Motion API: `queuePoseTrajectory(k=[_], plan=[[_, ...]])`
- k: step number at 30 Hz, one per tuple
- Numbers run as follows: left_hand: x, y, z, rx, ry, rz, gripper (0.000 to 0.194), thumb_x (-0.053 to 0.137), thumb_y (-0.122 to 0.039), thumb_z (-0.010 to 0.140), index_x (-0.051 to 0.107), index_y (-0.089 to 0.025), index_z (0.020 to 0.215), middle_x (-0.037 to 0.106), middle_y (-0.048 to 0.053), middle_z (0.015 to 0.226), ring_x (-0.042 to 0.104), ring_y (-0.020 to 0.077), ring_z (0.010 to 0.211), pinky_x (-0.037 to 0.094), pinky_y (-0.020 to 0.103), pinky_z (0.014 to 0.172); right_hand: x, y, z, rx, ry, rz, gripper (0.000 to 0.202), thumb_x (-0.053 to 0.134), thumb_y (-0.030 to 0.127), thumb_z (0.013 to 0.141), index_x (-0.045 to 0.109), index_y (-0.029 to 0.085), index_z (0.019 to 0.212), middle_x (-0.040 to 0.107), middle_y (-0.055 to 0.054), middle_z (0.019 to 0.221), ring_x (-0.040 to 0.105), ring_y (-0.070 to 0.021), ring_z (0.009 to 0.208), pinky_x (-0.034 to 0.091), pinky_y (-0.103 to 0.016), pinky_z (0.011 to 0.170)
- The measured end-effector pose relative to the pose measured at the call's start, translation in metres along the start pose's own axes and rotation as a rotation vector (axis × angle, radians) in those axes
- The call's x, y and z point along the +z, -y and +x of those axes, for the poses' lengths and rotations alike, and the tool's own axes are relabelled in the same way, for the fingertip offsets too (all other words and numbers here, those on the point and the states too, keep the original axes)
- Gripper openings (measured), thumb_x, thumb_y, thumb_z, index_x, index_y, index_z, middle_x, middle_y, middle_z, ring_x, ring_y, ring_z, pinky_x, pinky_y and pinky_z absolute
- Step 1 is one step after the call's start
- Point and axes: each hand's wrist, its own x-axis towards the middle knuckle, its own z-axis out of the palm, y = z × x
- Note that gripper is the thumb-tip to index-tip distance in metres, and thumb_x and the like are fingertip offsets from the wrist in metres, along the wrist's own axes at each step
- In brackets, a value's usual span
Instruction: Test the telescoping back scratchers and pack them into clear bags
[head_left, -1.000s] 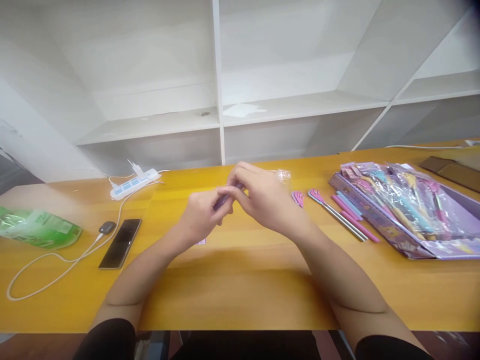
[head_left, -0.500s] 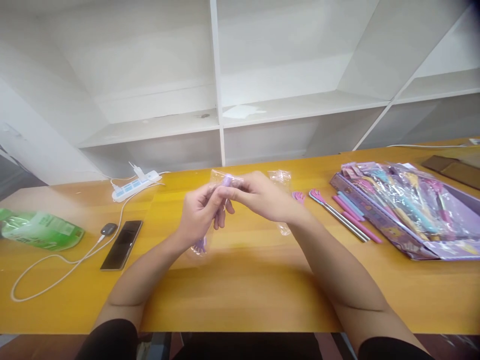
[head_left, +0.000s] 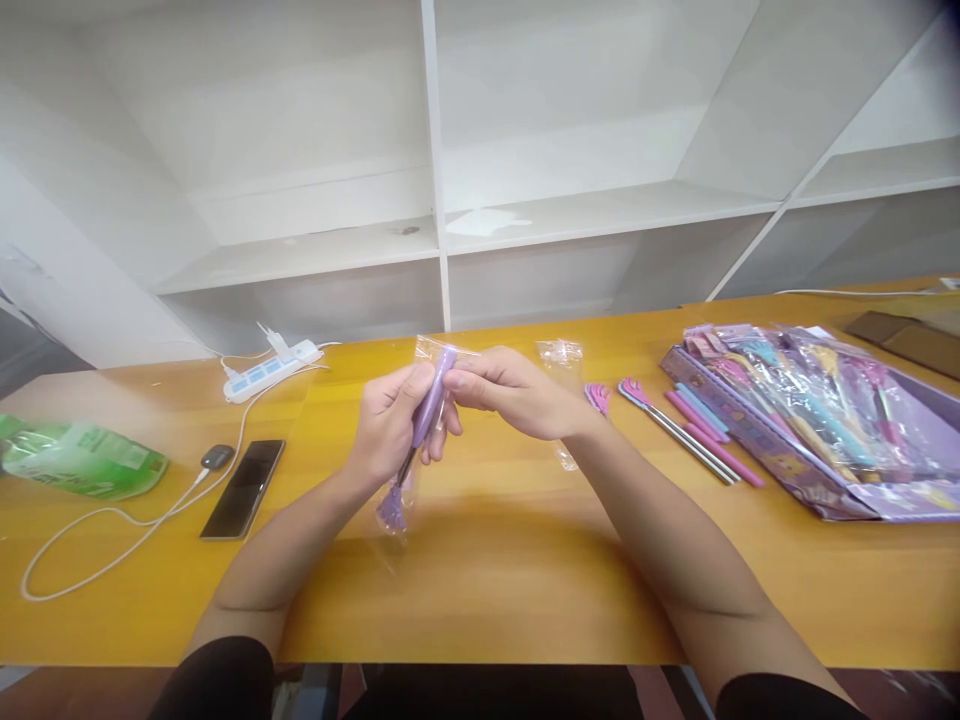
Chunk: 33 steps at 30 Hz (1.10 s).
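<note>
A purple back scratcher (head_left: 433, 396) in a clear plastic sleeve (head_left: 426, 346) is held up over the table, tilted, with its claw head (head_left: 391, 508) pointing down toward me. My left hand (head_left: 388, 415) is closed around its handle, thumb on top. Opposite it, my right hand (head_left: 506, 390) pinches near the handle's upper end and the sleeve; its lower fingers are curled behind the handle. To the right lie a pink claw head (head_left: 598, 398), metal-shafted scratchers (head_left: 679, 430) and loose pink and blue handle tubes (head_left: 703, 410). An empty clear sleeve (head_left: 561, 352) lies behind my right wrist.
At right stands a purple display box (head_left: 806, 490) filled with bagged back scratchers (head_left: 817, 400). On the left are a phone (head_left: 244, 490), a white cable (head_left: 112, 515), a power strip (head_left: 271, 372) and a green pouch (head_left: 90, 460). White shelving (head_left: 442, 280) rises behind the table.
The back scratcher has turned so that its handle and claw head now show plainly between my hands. My right thumb has drawn back to the right, off the left fingers.
</note>
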Motion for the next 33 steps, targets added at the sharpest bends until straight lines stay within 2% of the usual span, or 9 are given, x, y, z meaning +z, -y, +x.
queuePoseTrajectory(k=[3, 5, 7, 13, 17, 21, 28, 33], plan=[[0.001, -0.004, -0.002, -0.053, 0.016, -0.071, 0.051, 0.062, -0.055, 0.108, 0.069, -0.014, 0.078, 0.073, 0.004, 0.06, 0.055, 0.0107, 0.032, 0.039, 0.018, 0.031, 0.0, -0.002, 0.0, -0.06, 0.023, 0.008, 0.049, 0.052, 0.046, 0.116, 0.072, 0.016, 0.083, 0.068, -0.003, 0.081, 0.049, -0.0107, 0.072, 0.043, -0.026, 0.071], [0.001, -0.006, -0.002, -0.099, 0.028, -0.112, 0.047, 0.063, -0.054, 0.107, 0.068, -0.015, 0.081, 0.073, 0.004, 0.06, 0.055, 0.0117, 0.03, 0.037, 0.018, 0.028, 0.0, -0.005, 0.0, -0.094, 0.022, 0.016, 0.048, 0.053, 0.043, 0.116, 0.072, 0.015, 0.083, 0.061, 0.0, 0.074, 0.038, -0.0091, 0.066, 0.035, -0.025, 0.064], [0.0, -0.007, -0.002, -0.131, 0.047, -0.145, 0.044, 0.063, -0.053, 0.106, 0.066, -0.016, 0.083, 0.073, 0.003, 0.058, 0.054, 0.0122, 0.029, 0.035, 0.017, 0.027, 0.0, -0.008, 0.0, -0.103, 0.017, 0.032, 0.045, 0.054, 0.042, 0.116, 0.069, 0.015, 0.083, 0.054, 0.003, 0.07, 0.034, -0.0088, 0.065, 0.031, -0.025, 0.061], [-0.003, -0.01, -0.002, -0.194, 0.127, -0.229, 0.044, 0.064, -0.056, 0.105, 0.065, -0.016, 0.086, 0.07, 0.003, 0.053, 0.05, 0.0124, 0.025, 0.031, 0.016, 0.024, -0.002, -0.011, -0.002, -0.124, 0.051, 0.095, 0.04, 0.059, 0.042, 0.113, 0.057, 0.019, 0.08, 0.042, 0.006, 0.07, 0.034, -0.0085, 0.064, 0.029, -0.026, 0.059], [-0.002, -0.013, -0.004, -0.205, 0.173, -0.26, 0.046, 0.067, -0.059, 0.102, 0.064, -0.016, 0.085, 0.069, 0.003, 0.053, 0.05, 0.013, 0.024, 0.032, 0.017, 0.024, -0.002, -0.009, -0.004, -0.136, 0.068, 0.061, 0.042, 0.057, 0.042, 0.114, 0.057, 0.019, 0.079, 0.043, 0.004, 0.072, 0.038, -0.0091, 0.066, 0.032, -0.027, 0.061], [-0.001, -0.013, -0.006, -0.201, 0.167, -0.262, 0.046, 0.066, -0.059, 0.103, 0.065, -0.016, 0.085, 0.069, 0.003, 0.052, 0.05, 0.0134, 0.025, 0.033, 0.017, 0.024, -0.003, -0.006, -0.005, -0.147, 0.078, 0.051, 0.041, 0.059, 0.041, 0.113, 0.058, 0.019, 0.078, 0.047, 0.003, 0.074, 0.042, -0.0095, 0.069, 0.034, -0.026, 0.063], [-0.001, -0.013, -0.009, -0.13, 0.153, -0.201, 0.045, 0.062, -0.053, 0.108, 0.069, -0.015, 0.086, 0.074, 0.005, 0.059, 0.056, 0.0137, 0.03, 0.036, 0.018, 0.027, -0.003, -0.01, -0.004, -0.117, 0.106, 0.091, 0.039, 0.061, 0.046, 0.111, 0.061, 0.02, 0.082, 0.046, 0.004, 0.074, 0.041, -0.0104, 0.068, 0.034, -0.027, 0.065], [-0.001, -0.009, -0.005, -0.065, 0.104, -0.077, 0.053, 0.059, -0.056, 0.11, 0.066, -0.015, 0.077, 0.073, 0.005, 0.061, 0.059, 0.0124, 0.034, 0.042, 0.019, 0.031, -0.007, -0.016, -0.002, -0.066, 0.086, 0.064, 0.048, 0.059, 0.051, 0.108, 0.05, 0.021, 0.072, 0.048, 0.003, 0.071, 0.044, -0.0119, 0.068, 0.034, -0.03, 0.068]])
